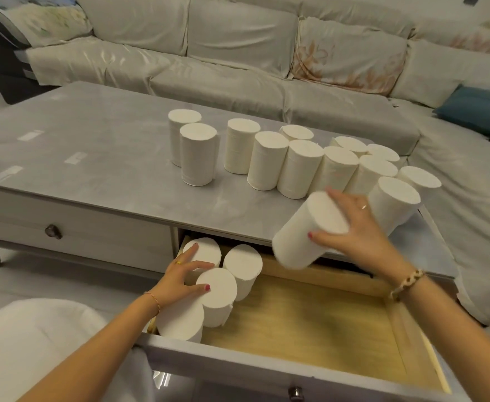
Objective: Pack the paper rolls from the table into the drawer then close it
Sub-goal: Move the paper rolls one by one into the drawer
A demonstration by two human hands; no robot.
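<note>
Several white paper rolls [298,166] stand upright on the grey table [93,158], most in a cluster toward its right end. The drawer [319,320] below is pulled out, with a wooden floor. Several rolls [242,268] stand in its left rear corner. My left hand [180,275] rests on those rolls, fingers spread over one roll's top and thumb on another. My right hand [353,230] grips a tilted roll [307,233] in the air over the drawer's back edge.
A pale sofa [238,62] runs behind the table and around its right side, with a blue cushion [478,108] on it. A second, closed drawer with a dark knob [53,231] is to the left. A white seat [35,338] is at the bottom left.
</note>
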